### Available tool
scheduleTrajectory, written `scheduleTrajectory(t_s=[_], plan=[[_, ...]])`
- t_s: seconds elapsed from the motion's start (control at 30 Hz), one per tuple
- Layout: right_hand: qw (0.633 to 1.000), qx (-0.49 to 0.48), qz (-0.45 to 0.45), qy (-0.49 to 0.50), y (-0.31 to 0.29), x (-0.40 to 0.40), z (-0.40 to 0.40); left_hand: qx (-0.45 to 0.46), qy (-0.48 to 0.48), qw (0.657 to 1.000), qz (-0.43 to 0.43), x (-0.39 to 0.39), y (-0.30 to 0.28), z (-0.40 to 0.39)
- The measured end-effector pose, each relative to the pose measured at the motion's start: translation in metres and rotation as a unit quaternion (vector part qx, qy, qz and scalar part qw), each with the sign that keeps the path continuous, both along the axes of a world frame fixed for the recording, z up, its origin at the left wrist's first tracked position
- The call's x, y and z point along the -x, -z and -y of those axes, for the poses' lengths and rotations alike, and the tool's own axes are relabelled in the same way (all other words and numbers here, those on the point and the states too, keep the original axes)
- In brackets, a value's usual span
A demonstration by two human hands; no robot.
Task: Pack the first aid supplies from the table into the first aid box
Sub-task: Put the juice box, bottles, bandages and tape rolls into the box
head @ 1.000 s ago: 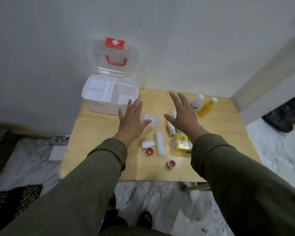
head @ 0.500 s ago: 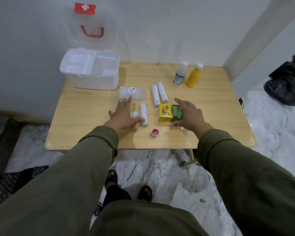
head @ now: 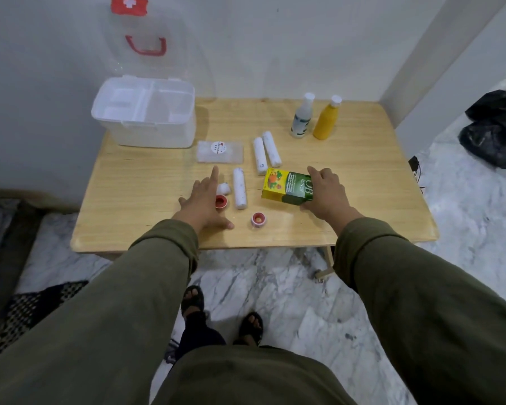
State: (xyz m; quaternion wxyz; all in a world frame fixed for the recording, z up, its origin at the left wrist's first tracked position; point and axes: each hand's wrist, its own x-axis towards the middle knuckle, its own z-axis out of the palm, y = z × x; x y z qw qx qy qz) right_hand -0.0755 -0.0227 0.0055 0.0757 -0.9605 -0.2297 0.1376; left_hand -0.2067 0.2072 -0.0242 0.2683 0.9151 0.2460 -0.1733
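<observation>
Head view: your right hand [head: 323, 191] grips the yellow-green medicine carton [head: 287, 187] mid-table; left hand [head: 205, 200] spread flat over a red-capped tape roll [head: 221, 201]. Lift the carton level and carry it to the open first aid box [head: 146, 112], clearing the gauze rolls [head: 266, 153].

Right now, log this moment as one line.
right hand: gripping yellow-green cardboard box | left hand: open, over red tape roll | white plastic first aid box: open

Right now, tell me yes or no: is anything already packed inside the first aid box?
No: the first aid box stands open with its compartments bare, and the supplies are all on the table.
</observation>
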Motion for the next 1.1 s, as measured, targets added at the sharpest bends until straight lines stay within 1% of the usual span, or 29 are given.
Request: scheduleTrajectory(t_s=[0.17, 0.3, 0.4, 0.5, 0.6, 0.67, 0.77, 0.8, 0.9, 1.1], plan=[[0.995, -0.096, -0.020, 0.027, -0.014, -0.003, 0.001, -0.011, 0.004, 1.000, -0.010, 0.000, 0.000, 0.001], [0.987, -0.157, -0.019, 0.011, -0.033, -0.005, -0.002, -0.036, 0.015, 0.999, -0.018, 0.000, 0.003, 0.000], [0.982, -0.186, -0.012, -0.002, -0.045, -0.010, -0.010, -0.034, 0.023, 0.999, -0.015, 0.001, 0.003, -0.003], [0.979, -0.201, -0.001, -0.012, -0.058, -0.014, -0.026, -0.022, 0.012, 1.000, -0.001, 0.002, -0.001, -0.013], [0.976, -0.218, 0.011, -0.020, -0.070, -0.017, -0.051, -0.025, -0.010, 0.999, 0.043, 0.003, -0.014, -0.029], [0.974, -0.224, 0.018, -0.033, -0.077, -0.019, -0.073, -0.070, -0.017, 0.993, 0.088, 0.004, -0.028, -0.044], [0.972, -0.229, 0.024, -0.050, -0.088, -0.020, -0.111, -0.145, -0.018, 0.975, 0.166, 0.005, -0.052, -0.075], [0.971, -0.232, 0.024, -0.055, -0.092, -0.020, -0.124, -0.165, -0.017, 0.970, 0.178, 0.005, -0.057, -0.087], [0.970, -0.232, 0.028, -0.065, -0.100, -0.022, -0.164, -0.195, -0.019, 0.964, 0.177, 0.001, -0.069, -0.126], [0.970, -0.231, 0.025, -0.073, -0.106, -0.032, -0.234, -0.177, -0.008, 0.976, 0.123, -0.012, -0.080, -0.198]])
